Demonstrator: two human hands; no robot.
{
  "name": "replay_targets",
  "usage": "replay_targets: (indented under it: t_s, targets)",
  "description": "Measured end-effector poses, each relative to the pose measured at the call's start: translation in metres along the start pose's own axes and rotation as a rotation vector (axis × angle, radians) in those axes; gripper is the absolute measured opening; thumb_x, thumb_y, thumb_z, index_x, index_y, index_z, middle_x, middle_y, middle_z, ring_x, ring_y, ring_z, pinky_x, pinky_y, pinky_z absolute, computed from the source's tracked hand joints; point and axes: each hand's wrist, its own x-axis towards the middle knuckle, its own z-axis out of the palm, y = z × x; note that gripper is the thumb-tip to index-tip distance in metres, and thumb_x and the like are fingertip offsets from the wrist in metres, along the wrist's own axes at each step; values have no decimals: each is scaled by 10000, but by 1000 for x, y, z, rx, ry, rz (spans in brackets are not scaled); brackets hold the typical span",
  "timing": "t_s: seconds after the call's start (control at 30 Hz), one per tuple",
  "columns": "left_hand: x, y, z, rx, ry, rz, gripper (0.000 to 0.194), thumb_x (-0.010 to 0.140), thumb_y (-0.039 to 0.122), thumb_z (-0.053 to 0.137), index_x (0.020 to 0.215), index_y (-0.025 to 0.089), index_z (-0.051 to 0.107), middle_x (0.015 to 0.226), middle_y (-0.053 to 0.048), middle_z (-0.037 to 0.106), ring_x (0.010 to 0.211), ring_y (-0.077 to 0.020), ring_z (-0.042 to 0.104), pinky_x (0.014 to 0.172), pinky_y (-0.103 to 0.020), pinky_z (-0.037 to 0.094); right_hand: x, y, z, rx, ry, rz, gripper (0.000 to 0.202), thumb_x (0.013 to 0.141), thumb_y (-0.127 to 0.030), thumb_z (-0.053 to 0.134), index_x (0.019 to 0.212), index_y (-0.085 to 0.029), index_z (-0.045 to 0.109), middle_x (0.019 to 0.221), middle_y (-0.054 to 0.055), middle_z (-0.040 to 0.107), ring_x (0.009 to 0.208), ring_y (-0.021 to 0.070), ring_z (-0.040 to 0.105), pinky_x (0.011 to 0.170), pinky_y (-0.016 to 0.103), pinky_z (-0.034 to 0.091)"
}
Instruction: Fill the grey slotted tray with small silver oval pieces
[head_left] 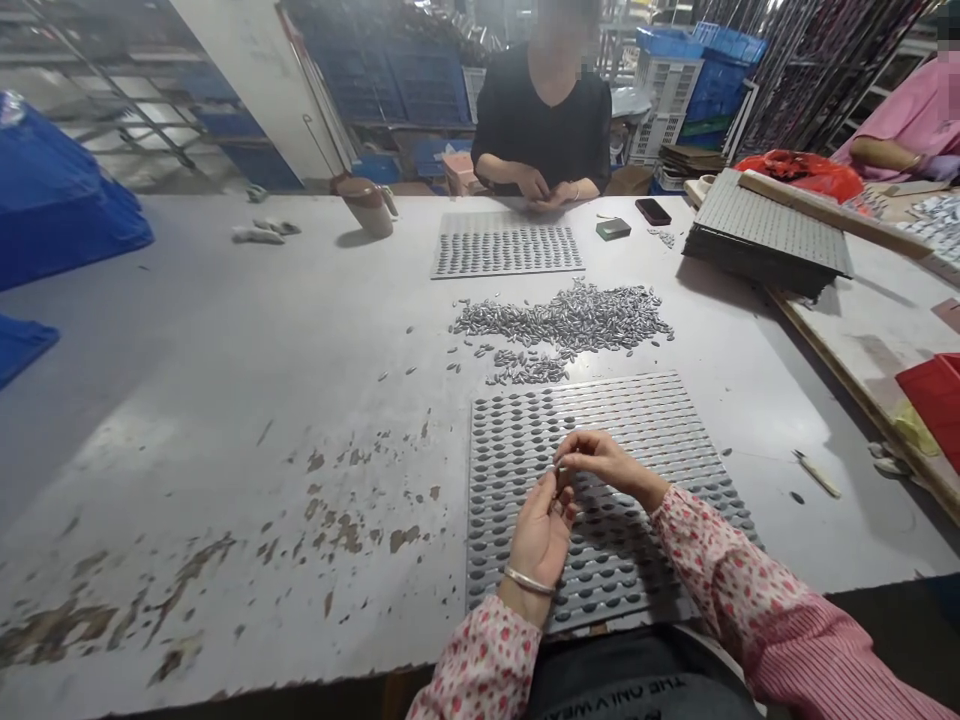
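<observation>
A perforated-looking grey panel lies before me, set with rows of small grey oval pieces along its left and near parts. Above its middle, my right hand pinches what looks like one small grey oval piece. My left hand, palm turned up and fingers curled, meets it at the fingertips; whatever lies inside its curl is hidden. Just past the panel spreads a heap of loose grey oval pieces, pointed at both ends.
Across the table a person in black works at a second panel. Stacked panels stand at right, near a phone and a small green box. A brown mug sits far left of them; a small cutter lies right.
</observation>
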Motion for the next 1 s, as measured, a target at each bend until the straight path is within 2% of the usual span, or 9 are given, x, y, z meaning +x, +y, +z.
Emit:
replay_targets:
  t_s: [0.13,0.2,0.33,0.43,0.53,0.73,0.87,0.93,1.0]
  targets:
    - [-7,4,4,11,-69,-37,210,843,35,436,957,85,606,958,-143,666,823,-140,651,688,-214,543,27,13,-23,-169,285,5,219,815,-362,525,846,-164,612,805,28,641,745,132,574,684,245,445]
    - [-10,5,4,20,-47,-47,183,858,62,431,928,87,599,984,-153,660,813,-131,650,651,-191,540,42,20,-36,-344,383,34,189,820,-293,498,865,-159,625,805,30,647,734,135,572,694,254,438]
    - [-11,5,-1,33,35,-73,121,864,166,482,849,106,586,809,-78,650,559,-62,583,449,-137,470,60,28,-49,-758,341,20,163,796,-203,524,877,-169,661,881,41,664,852,155,569,790,264,401]
    - [-10,3,-6,-8,-30,-92,153,870,216,480,825,109,579,620,10,539,412,-20,434,353,-118,360,65,28,-49,-912,296,44,134,785,-213,561,857,-173,667,830,35,666,809,156,567,745,249,392]
    - [-9,1,-10,-44,-59,-99,161,882,200,452,856,108,581,601,23,497,413,-21,411,359,-125,348,68,28,-48,-938,286,57,101,775,-210,579,810,-177,668,797,33,659,775,158,558,711,247,381]
    - [-9,-1,-7,15,45,-51,139,853,79,458,891,115,586,772,-58,625,569,-65,566,469,-146,460,70,24,-48,-979,279,39,64,757,-169,598,753,-172,663,806,55,619,835,176,522,768,273,371]
    - [-7,0,-5,36,45,-16,113,837,96,502,877,124,604,809,-58,639,593,-70,582,478,-147,472,54,12,-39,-800,339,-39,80,788,-191,572,785,-169,649,816,42,617,809,161,521,771,281,389]
    - [-6,1,-4,34,19,-7,121,834,111,515,898,119,617,777,-45,625,567,-59,561,462,-140,460,39,5,-32,-603,244,-75,121,805,-260,572,824,-169,648,811,30,620,748,143,527,718,266,409]
    - [-5,1,-3,24,-2,-16,120,836,134,522,893,110,625,741,-34,603,542,-50,535,439,-132,439,24,-2,-22,-437,47,-101,199,807,-337,581,895,-172,647,847,31,620,725,132,534,669,249,421]
